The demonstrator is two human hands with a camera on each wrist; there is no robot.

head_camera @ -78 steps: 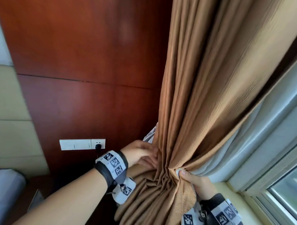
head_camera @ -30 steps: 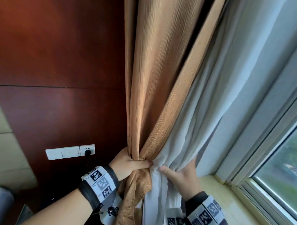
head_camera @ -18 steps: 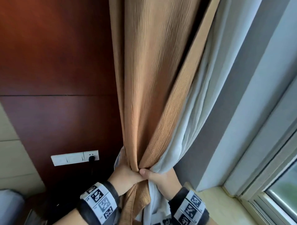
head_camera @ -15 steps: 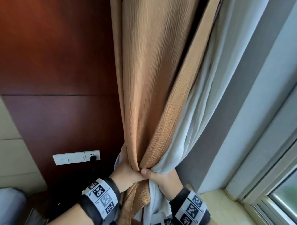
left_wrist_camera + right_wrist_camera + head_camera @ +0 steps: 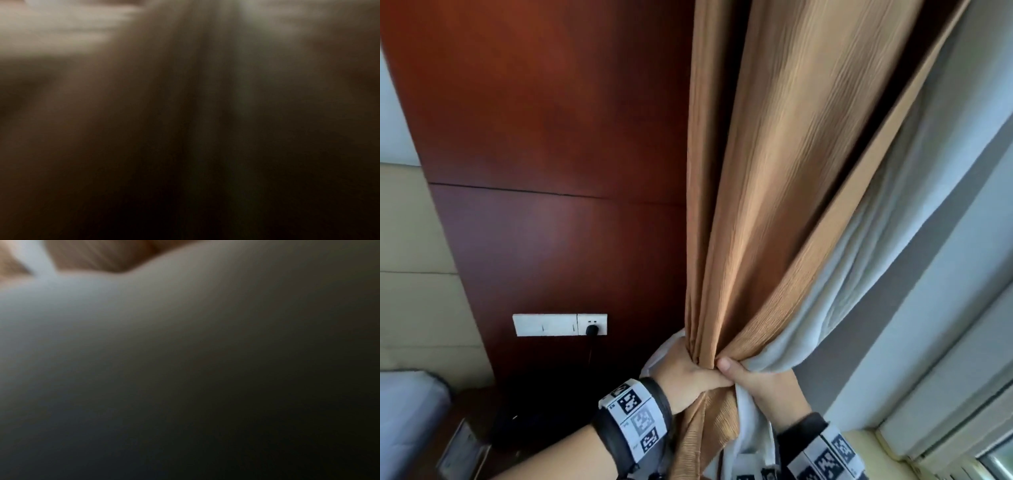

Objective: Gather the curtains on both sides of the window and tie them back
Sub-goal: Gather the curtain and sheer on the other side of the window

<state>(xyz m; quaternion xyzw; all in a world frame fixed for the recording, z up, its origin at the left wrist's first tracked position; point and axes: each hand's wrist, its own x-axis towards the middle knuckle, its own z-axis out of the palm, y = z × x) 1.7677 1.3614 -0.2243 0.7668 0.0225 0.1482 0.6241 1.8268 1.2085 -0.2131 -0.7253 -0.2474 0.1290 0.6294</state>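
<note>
At the lower right of your head view a pale yellow sill point(image 5: 859, 452) runs along the foot of the window frame point(image 5: 945, 428). At the lower left you have a dark wooden top point(image 5: 472, 401) against the panelled wall point(image 5: 551, 137), with a black object point(image 5: 517, 425) on it, too shadowed to name, and white bedding point(image 5: 407, 404) just beside it at the frame's edge

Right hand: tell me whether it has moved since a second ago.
Yes. Against the wall socket, the right hand has moved left, meeting the left hand on the curtain.
</note>
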